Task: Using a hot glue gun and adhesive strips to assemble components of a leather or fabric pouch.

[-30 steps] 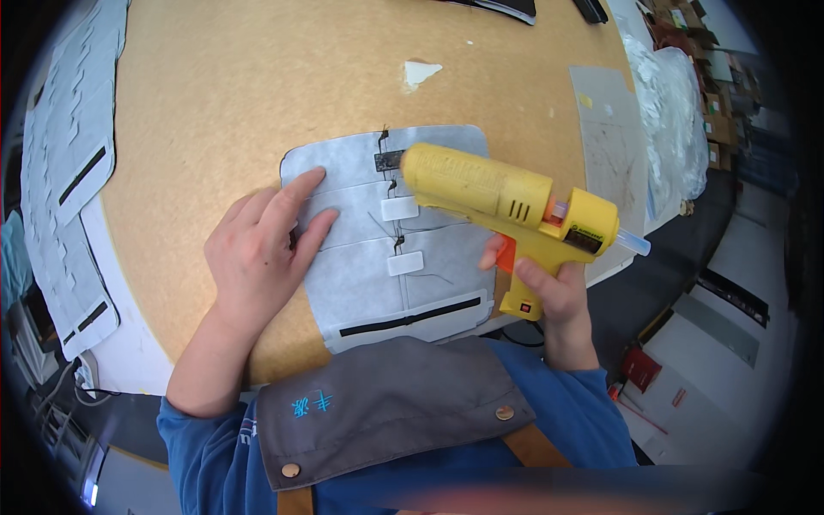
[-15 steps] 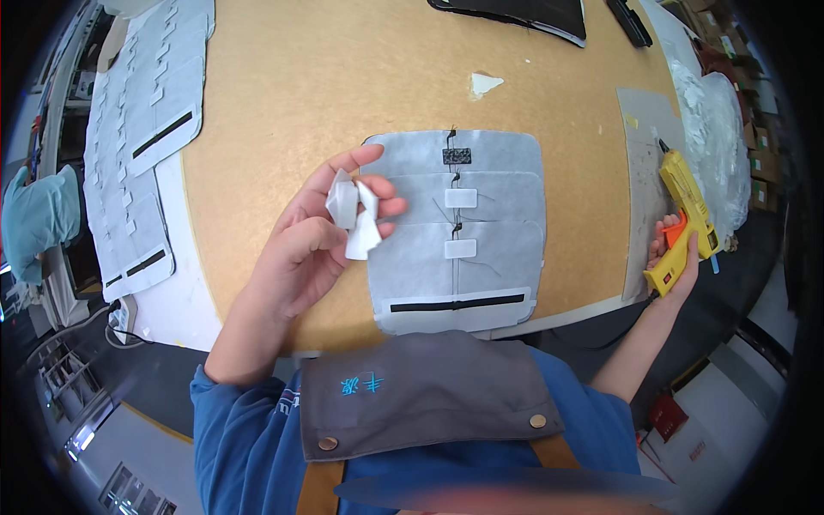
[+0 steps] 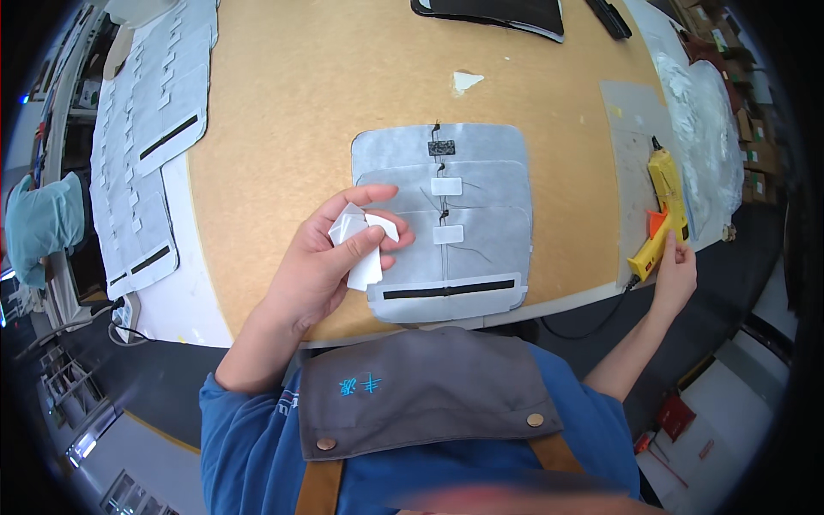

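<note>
My left hand (image 3: 322, 253), fingers bent, pinches several small white pieces (image 3: 365, 268) between thumb and fingers; they look like paper or thin sheet. It hovers over the left edge of a layered grey fabric panel (image 3: 399, 249). Down the panel's middle run thin dark wires, a black patch (image 3: 441, 148) and two white patches (image 3: 446, 186); a black strip (image 3: 446, 290) crosses its near edge. At the right, a yellow glue gun (image 3: 666, 184) with an orange trigger rests on a grey board (image 3: 631, 163). My right hand (image 3: 676, 279) is loosely open, its fingertips at the gun's side.
More grey panels (image 3: 159, 206) with white tabs are stacked at the left. Clear plastic wrap (image 3: 708, 146) lies along the right edge. A white scrap (image 3: 466, 81), a black folder (image 3: 493, 13) and a black tool (image 3: 609, 17) are farther back. The gun's cord (image 3: 592, 335) hangs near the front edge.
My right hand has loosened from the glue gun's handle, and the gun now lies on the board. My left hand has come lower and nearer the panel, its thumb pressed on the white pieces.
</note>
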A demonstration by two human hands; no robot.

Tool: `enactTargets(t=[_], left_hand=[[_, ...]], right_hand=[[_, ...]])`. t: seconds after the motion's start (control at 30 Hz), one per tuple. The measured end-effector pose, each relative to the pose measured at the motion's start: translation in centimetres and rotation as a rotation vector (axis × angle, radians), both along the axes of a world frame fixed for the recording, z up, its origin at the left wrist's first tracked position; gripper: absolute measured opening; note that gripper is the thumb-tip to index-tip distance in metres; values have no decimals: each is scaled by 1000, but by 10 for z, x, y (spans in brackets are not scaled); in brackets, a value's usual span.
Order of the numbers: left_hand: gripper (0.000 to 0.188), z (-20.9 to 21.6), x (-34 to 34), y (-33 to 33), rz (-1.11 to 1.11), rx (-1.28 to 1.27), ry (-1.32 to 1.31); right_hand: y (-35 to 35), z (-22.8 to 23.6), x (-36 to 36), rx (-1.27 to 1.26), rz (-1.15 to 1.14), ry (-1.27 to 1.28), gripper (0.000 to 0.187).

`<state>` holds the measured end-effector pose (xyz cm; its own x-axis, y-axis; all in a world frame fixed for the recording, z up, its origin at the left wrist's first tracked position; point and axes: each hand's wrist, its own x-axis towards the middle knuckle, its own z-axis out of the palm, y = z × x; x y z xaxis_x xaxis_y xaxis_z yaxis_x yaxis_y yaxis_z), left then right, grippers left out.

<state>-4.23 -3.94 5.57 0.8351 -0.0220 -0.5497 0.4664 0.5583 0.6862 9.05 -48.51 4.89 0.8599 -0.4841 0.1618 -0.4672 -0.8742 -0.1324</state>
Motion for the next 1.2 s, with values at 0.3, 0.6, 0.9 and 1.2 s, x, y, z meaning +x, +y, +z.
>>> enactTargets(t=[0.3,0.6,0.9,1.2], left_hand=[[10,-1,8,-16,-157,65,9],[13,0,16,-15,-303,118,-20],[14,-8,21,-12,-346,71,-21],[13,-9,19,-28,-292,861,-489]], right_hand=[[158,3,-40,570,1243,-346,19],[217,-11,-42,549,1660,-332,33],[219,-13,-35,764,1629,-284,24],[224,-13,-47,1136,1183,14,18]])
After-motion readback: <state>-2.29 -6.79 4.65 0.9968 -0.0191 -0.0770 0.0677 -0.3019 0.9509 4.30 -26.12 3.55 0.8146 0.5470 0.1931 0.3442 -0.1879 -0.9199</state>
